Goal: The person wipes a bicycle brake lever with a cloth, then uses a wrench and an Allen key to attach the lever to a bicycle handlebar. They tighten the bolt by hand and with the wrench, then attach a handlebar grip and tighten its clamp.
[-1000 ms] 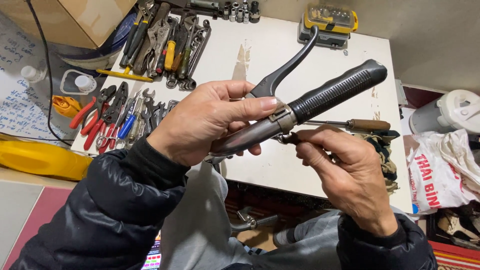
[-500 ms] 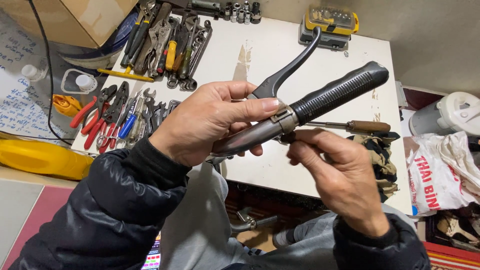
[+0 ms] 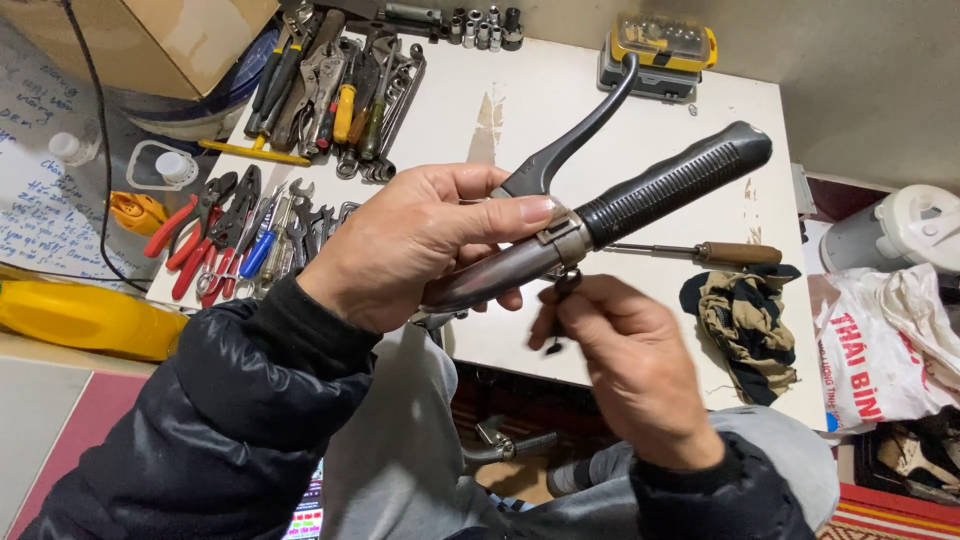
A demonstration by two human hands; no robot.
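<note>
A long metal tool (image 3: 590, 225) is held above the near edge of a white table (image 3: 560, 110). Its long axis is set diagonally: the black ribbed grip (image 3: 672, 185) points up and to the right, and the bare metal end is directed down and to the left. A curved lever (image 3: 585, 125) rises from the middle of the tool toward the far side of the table.

The left hand (image 3: 430, 245) is clenched round the metal shaft, the thumb laid along it up to the collar. The right hand (image 3: 625, 360) is placed just beneath the collar, its fingertips pinched on a small dark part (image 3: 560, 300); what this part is cannot be made out. The lower end of the tool is hidden by the left hand.

On the table are seen pliers (image 3: 205, 230) with red handles, a row of wrenches (image 3: 330, 90), sockets (image 3: 480, 25), a yellow-lidded case (image 3: 660, 45), a wooden-handled screwdriver (image 3: 720, 252) and a patterned rag (image 3: 745, 320). A cardboard box (image 3: 150, 40) is cut off at the upper left. A yellow container (image 3: 80, 315) lies at the left, and a white plastic bag (image 3: 890, 350) at the right.
</note>
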